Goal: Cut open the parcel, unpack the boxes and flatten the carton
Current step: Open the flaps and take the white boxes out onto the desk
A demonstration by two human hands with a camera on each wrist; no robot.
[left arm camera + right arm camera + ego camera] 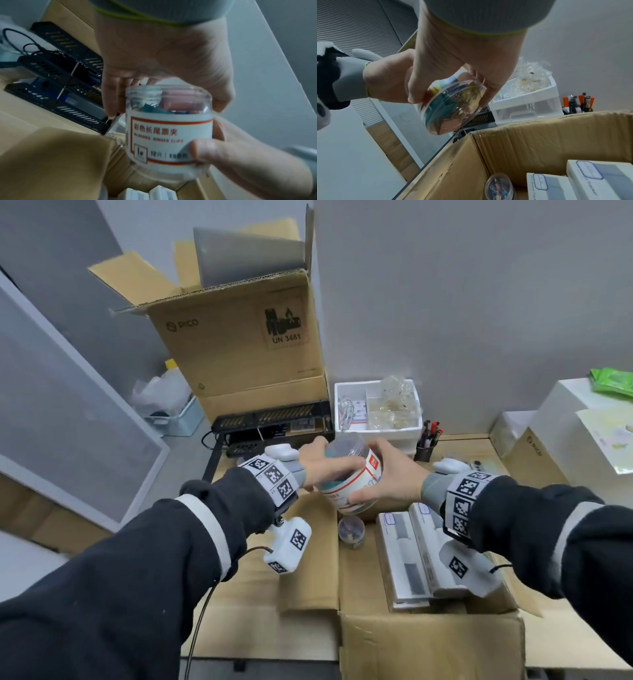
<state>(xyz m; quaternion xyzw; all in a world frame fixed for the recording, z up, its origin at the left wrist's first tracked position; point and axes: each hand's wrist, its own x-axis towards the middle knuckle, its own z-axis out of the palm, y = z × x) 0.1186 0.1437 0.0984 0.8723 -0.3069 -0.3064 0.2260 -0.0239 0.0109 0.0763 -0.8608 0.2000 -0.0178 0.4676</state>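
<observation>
Both hands, left point(320, 465) and right point(388, 474), have fingers wrapped round the clip jar point(349, 474), lifted clear above the open carton point(428, 642), likely a handover; second jar point(351, 530) and boxes point(411, 556) sit below the fingers.

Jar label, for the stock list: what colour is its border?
Orange-red on white label, clearest in the left wrist view.
</observation>
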